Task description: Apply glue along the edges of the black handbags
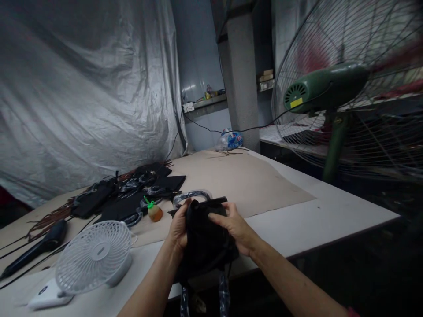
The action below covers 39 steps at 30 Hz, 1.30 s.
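Note:
A black fabric bag (205, 242) is held up at the table's front edge, between both hands. My left hand (179, 225) grips its left side, the fingers partly hidden behind it. My right hand (237, 225) closes on the upper right side, with the thumb lying over the black fabric. One plastic-wrapped handle (192, 195) arches beyond the bag's far edge. Two plastic-wrapped strap ends (224, 293) hang below it, toward me. The bag's inside is too dark to make out.
On the table (343, 215), left of the bag, stand a small bottle with orange liquid (155, 213) and a white fan (99, 253). Behind them lie several black bags (132, 202), brown cords (54, 215) and a black handled tool (39, 246). A large caged fan (330, 88) stands right.

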Tool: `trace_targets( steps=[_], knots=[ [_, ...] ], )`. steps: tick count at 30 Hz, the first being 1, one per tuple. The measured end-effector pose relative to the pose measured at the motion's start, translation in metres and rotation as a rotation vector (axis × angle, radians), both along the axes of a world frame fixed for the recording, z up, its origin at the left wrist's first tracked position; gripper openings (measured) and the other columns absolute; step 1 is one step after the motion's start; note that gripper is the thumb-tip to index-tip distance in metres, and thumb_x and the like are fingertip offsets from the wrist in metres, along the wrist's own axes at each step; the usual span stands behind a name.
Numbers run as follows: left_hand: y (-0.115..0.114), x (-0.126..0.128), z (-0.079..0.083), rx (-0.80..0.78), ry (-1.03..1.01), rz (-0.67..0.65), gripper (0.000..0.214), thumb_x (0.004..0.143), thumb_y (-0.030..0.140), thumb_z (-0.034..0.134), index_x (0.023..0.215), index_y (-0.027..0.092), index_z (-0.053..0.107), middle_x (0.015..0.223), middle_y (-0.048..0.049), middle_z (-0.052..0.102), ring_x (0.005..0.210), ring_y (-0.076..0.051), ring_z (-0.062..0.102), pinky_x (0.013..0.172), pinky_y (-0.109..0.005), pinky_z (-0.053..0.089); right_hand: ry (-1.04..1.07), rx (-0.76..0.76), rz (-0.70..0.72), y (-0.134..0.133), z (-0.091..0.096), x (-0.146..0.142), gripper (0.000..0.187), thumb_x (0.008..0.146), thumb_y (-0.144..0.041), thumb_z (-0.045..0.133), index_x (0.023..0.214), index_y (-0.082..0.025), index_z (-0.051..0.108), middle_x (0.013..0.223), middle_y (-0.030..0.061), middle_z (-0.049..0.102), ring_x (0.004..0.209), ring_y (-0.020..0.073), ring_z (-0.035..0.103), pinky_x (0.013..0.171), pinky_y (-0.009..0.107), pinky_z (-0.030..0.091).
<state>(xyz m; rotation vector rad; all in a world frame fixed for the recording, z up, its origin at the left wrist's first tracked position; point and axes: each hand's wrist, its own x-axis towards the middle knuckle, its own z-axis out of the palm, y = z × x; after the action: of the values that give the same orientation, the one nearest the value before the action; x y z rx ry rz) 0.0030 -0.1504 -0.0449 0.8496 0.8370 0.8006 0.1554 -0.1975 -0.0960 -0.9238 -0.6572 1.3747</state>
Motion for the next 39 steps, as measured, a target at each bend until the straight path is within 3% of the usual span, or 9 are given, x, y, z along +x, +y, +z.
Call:
trace_targets(
  steps=[4, 7, 10, 13, 16, 22, 26, 31, 39],
  knots=[
    [-0.007, -0.003, -0.014, 0.363, 0.186, 0.128, 0.068, 0.059, 0.064, 0.089, 0.103, 0.020, 0.062, 0.089, -0.0042, 0.072, 0.088, -0.029, 0.072, 0.091, -0.047, 0.059, 0.113, -0.017, -0.056, 0.005, -0.003, -0.012, 0.054, 0.071, -0.028, 0.091, 0.109, -0.022, 0.053, 0.086, -0.0027, 0.068, 0.068, 0.0162, 0.067, 0.062, 0.028, 0.055],
    [-0.021, 0.001, -0.022, 0.688, 0.530, 0.035, 0.112, 0.031, 0.050, 0.102, 0.129, 0.018, 0.056, 0.124, -0.0119, 0.065, 0.119, -0.037, 0.063, 0.112, -0.053, 0.048, 0.192, -0.036, -0.152, 0.018, -0.004, -0.014, 0.025, 0.092, -0.027, 0.076, 0.108, -0.018, 0.060, 0.088, -0.0015, 0.065, 0.071, 0.0139, 0.064, 0.065, 0.028, 0.056],
    [-0.036, 0.009, -0.033, 0.924, 0.752, -0.037, 0.144, 0.019, 0.040, 0.105, 0.148, 0.018, 0.043, 0.155, -0.0197, 0.039, 0.144, -0.043, 0.041, 0.125, -0.055, 0.034, 0.269, -0.037, -0.211, 0.028, -0.005, -0.017, 0.019, 0.101, -0.030, 0.068, 0.113, -0.017, 0.064, 0.096, 0.0013, 0.066, 0.079, 0.0151, 0.066, 0.071, 0.031, 0.059],
    [-0.044, 0.015, -0.041, 0.979, 0.791, -0.082, 0.115, 0.046, 0.039, 0.099, 0.147, 0.021, 0.047, 0.148, -0.0180, 0.045, 0.139, -0.041, 0.045, 0.121, -0.055, 0.038, 0.309, -0.041, -0.239, 0.033, -0.003, -0.023, 0.020, 0.101, -0.032, 0.067, 0.113, -0.017, 0.064, 0.097, 0.0016, 0.065, 0.077, 0.0145, 0.064, 0.070, 0.031, 0.058],
    [-0.044, 0.019, -0.047, 0.979, 0.840, 0.038, 0.070, 0.071, 0.036, 0.084, 0.134, 0.021, 0.059, 0.134, -0.0175, 0.057, 0.132, -0.040, 0.050, 0.113, -0.051, 0.043, 0.318, -0.019, -0.210, 0.028, 0.003, -0.032, 0.020, 0.098, -0.029, 0.069, 0.112, -0.018, 0.061, 0.094, 0.0005, 0.065, 0.079, 0.0156, 0.065, 0.074, 0.033, 0.059],
    [-0.016, 0.007, -0.061, 0.708, 0.738, 0.359, 0.015, 0.079, 0.030, 0.071, 0.090, 0.021, 0.069, 0.098, -0.0116, 0.074, 0.099, -0.031, 0.067, 0.097, -0.045, 0.051, 0.211, 0.059, 0.075, -0.006, 0.030, -0.038, 0.053, 0.073, -0.023, 0.079, 0.122, -0.024, 0.059, 0.102, 0.0025, 0.073, 0.106, 0.0214, 0.072, 0.097, 0.037, 0.056],
    [0.007, -0.023, -0.048, 0.672, 0.651, 0.406, 0.027, 0.075, 0.032, 0.075, 0.099, 0.018, 0.072, 0.101, -0.0094, 0.077, 0.100, -0.030, 0.069, 0.098, -0.043, 0.052, 0.029, 0.084, 0.213, -0.014, 0.048, 0.005, 0.049, 0.062, -0.022, 0.089, 0.108, -0.019, 0.071, 0.112, 0.0100, 0.075, 0.106, 0.0282, 0.073, 0.086, 0.040, 0.059],
    [0.024, -0.058, -0.014, 0.709, 0.651, 0.432, 0.023, 0.075, 0.031, 0.072, 0.093, 0.019, 0.073, 0.093, -0.0067, 0.075, 0.104, -0.033, 0.068, 0.100, -0.044, 0.051, -0.116, 0.167, 0.007, 0.001, 0.050, 0.067, 0.027, 0.075, -0.038, 0.081, 0.091, -0.020, 0.069, 0.103, 0.0098, 0.077, 0.094, 0.0218, 0.074, 0.075, 0.029, 0.056],
    [0.033, -0.049, -0.010, 0.699, 0.631, 0.479, 0.023, 0.075, 0.019, 0.066, 0.097, 0.018, 0.072, 0.095, -0.0081, 0.075, 0.109, -0.032, 0.067, 0.106, -0.046, 0.049, -0.497, 0.235, 0.008, 0.003, 0.014, 0.035, 0.049, 0.054, -0.015, 0.084, 0.101, -0.024, 0.075, 0.120, 0.0061, 0.071, 0.117, 0.0279, 0.063, 0.101, 0.042, 0.051]
  ],
)
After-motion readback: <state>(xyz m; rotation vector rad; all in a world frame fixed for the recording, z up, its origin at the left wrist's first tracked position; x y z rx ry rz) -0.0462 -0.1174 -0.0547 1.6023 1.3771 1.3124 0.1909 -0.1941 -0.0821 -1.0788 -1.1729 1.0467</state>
